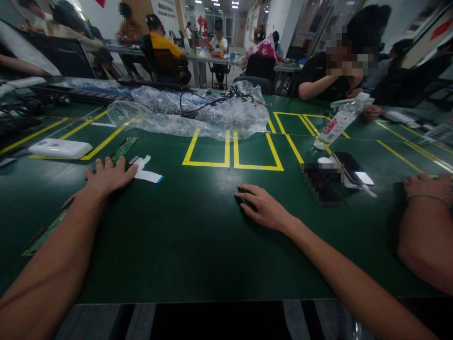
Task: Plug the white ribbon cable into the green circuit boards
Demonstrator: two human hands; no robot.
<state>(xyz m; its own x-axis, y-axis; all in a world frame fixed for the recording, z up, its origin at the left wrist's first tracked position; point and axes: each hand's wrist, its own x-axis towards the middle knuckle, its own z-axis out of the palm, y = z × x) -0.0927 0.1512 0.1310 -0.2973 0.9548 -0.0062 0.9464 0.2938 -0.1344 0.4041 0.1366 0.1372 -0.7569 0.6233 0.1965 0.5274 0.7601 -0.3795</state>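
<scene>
Head view: green circuit board [126, 147] just beyond and left of ribbon cable [149, 176], past fingertips of left hand [108, 178], long axis slanting near-left to far-right; perhaps continuous under palm. Left hand nearer, palm down, fingers spread wide. Right hand [264, 206] well right of ribbon cable, fingers loosely parted, visibly holding nothing.

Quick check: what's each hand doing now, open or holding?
Left hand: open, fingers spread beside a green circuit board.
Right hand: open, loosely bent, nothing visible held.
</scene>
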